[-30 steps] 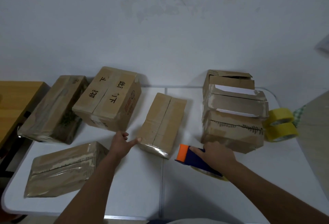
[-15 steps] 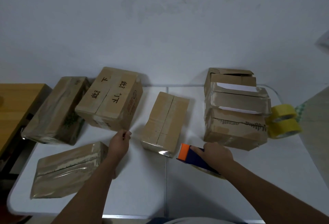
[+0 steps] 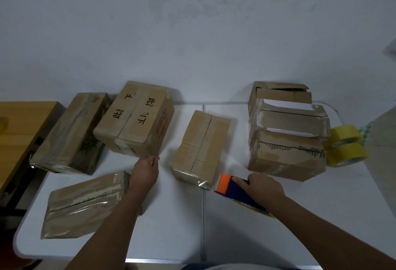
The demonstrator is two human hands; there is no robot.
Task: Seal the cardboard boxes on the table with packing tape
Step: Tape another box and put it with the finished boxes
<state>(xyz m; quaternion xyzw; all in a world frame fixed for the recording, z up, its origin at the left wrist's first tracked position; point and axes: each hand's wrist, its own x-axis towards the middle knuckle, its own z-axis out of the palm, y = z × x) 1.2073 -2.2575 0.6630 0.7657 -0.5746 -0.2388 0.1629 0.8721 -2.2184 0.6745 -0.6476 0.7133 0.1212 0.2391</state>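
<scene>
Mostly glossy, tape-wrapped rectangular cardboard boxes (image 3: 200, 147).

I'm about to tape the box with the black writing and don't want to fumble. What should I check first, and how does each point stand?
1. Tape dispenser gripped by right hand: ok.
2. Left hand at the lettered box corner, steadying it: cannot tell if touching.
3. Top flaps closed, seam showing: ok.
4. Seam already taped: cannot tell.
5. Small box beside it, apart: ok.
6. Spare yellow tape rolls at table edge: ok.
</scene>
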